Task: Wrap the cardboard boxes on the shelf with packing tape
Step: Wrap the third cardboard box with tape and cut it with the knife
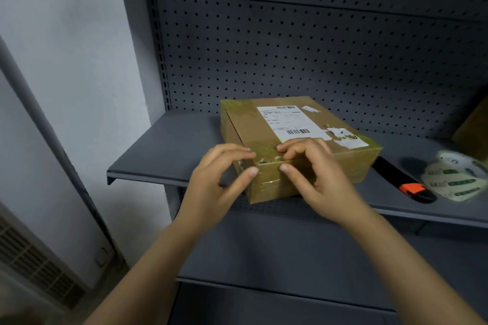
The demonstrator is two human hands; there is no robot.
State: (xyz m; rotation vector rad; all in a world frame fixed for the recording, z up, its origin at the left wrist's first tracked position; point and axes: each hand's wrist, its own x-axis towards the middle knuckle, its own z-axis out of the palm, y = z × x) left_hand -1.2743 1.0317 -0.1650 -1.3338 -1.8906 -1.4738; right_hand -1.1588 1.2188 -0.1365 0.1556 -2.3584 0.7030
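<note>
Cardboard box (340, 161): laid flat on the shelf (163, 150), shipping label (287, 120) upward, turned askew; its near corner appears to be carried just past the shelf's front lip.
Tape strip (269, 165): a glossy band is seen over the near top edge, creased between the two hands.
Left hand (219, 177): clamped on the near corner, fingertips on the top face, thumb on the front face.
Right hand (317, 174): set just beside the left and clamped on the same edge in the same pinch.
Hazard, tape: the creases are likely to be sealed in if pressure is applied before the strip is smoothed outward; a poor bond would result.
Hazard, box: it could be tipped off the lip if the overhanging corner is pressed downward.
Utility knife (406, 187): lies against the box's right side; whether the blade is out cannot be told, so a blind reach is judged risky.
Tape roll (459, 179): near the front lip; it could be knocked off if the box is swung.
</note>
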